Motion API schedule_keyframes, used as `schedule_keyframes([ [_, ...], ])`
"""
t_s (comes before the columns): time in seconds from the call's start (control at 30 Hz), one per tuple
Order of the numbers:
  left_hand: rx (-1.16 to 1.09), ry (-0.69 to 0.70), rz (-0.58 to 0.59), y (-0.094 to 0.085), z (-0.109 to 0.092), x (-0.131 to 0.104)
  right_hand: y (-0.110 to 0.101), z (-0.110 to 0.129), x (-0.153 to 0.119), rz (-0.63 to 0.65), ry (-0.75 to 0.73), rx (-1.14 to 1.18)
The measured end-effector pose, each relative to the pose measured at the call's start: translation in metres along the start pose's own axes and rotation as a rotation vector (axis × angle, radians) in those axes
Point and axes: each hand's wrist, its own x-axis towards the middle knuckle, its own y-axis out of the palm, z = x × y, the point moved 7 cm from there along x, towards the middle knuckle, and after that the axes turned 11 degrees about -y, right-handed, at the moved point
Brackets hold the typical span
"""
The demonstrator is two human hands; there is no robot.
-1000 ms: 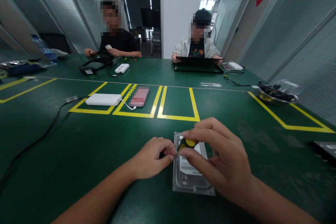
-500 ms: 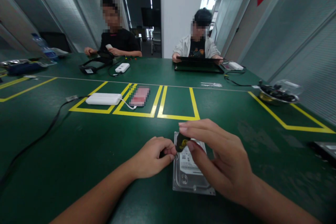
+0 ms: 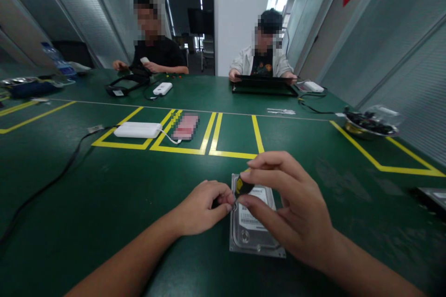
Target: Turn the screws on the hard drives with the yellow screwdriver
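Observation:
A silver hard disk drive (image 3: 256,243) with a white label lies flat on the green table in front of me. In my right hand (image 3: 292,204), thumb and fingers close round the black-and-yellow handle of a small screwdriver (image 3: 243,186), tilted over the drive's left edge. The screwdriver's tip is hidden beside the fingertips of my left hand (image 3: 209,206). That hand rests at the drive's left edge with its fingers curled and thumb against them; whether they pinch the tip, a screw or the edge does not show.
A white power bank (image 3: 138,130) is cabled to a phone (image 3: 186,127) inside yellow tape marks. A metal bowl of dark parts (image 3: 370,125) stands right, with another drive (image 3: 432,199) nearer. Across the table one person (image 3: 156,53) sits left; another (image 3: 262,62) holds a black panel.
The screwdriver handle has turned and leans a little more to the right. My right hand's fingers have shifted on it and curled more. My left hand has stayed in place.

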Motion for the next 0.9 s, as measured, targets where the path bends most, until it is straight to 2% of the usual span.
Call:
schedule_keyframes([
  [0.1, 0.009, -0.007, 0.008, 0.0000, -0.0004, 0.0005, -0.0029, -0.0021, -0.0002, -0.036, 0.011, -0.006],
  [0.3, 0.002, -0.008, 0.010, -0.0003, -0.0008, 0.0003, 0.0001, -0.0002, 0.0000, 0.055, -0.024, -0.002],
  [0.5, 0.010, -0.018, 0.007, 0.0003, 0.0013, 0.0006, -0.0052, -0.0023, 0.0019, -0.022, 0.016, -0.032],
  [0.7, -0.016, -0.015, 0.012, 0.0002, 0.0000, 0.0005, -0.0001, 0.0013, 0.0019, 0.065, -0.033, 0.022],
  [0.9, 0.001, -0.005, -0.002, 0.0009, 0.0018, 0.0003, -0.0044, 0.0009, 0.0040, -0.025, -0.010, -0.030],
])
